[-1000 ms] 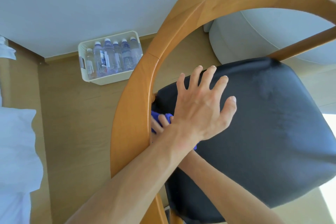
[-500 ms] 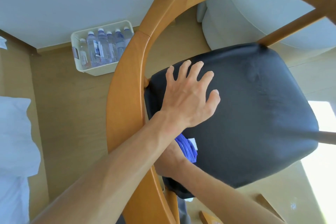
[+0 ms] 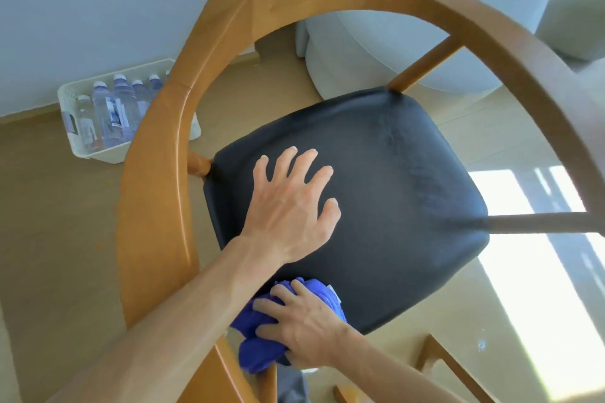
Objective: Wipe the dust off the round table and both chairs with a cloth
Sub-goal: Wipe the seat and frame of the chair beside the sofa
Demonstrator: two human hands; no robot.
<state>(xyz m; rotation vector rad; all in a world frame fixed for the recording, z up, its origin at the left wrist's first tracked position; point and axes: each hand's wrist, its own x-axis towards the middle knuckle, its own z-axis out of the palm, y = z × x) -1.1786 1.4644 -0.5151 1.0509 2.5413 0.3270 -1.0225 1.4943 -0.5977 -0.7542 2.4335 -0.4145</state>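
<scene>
A wooden chair point(image 3: 154, 193) with a curved backrest and a black padded seat point(image 3: 393, 193) fills the view from above. My left hand point(image 3: 291, 206) lies flat on the seat's left part, fingers spread, holding nothing. My right hand point(image 3: 304, 327) grips a bunched blue cloth point(image 3: 258, 347) at the seat's near left corner, beside the backrest rail. My left forearm crosses over the cloth and hides part of it. The round table is out of sight.
A white basket of several water bottles point(image 3: 108, 114) stands on the wooden floor by the wall, behind the backrest. A pale upholstered seat point(image 3: 376, 52) sits beyond the chair. Part of another wooden frame point(image 3: 448, 366) shows at the bottom right. Sunlight falls on the floor at right.
My right hand has drawn the blue cloth from the seat's far left edge back to its near left corner. My left hand has stayed flat on the seat.
</scene>
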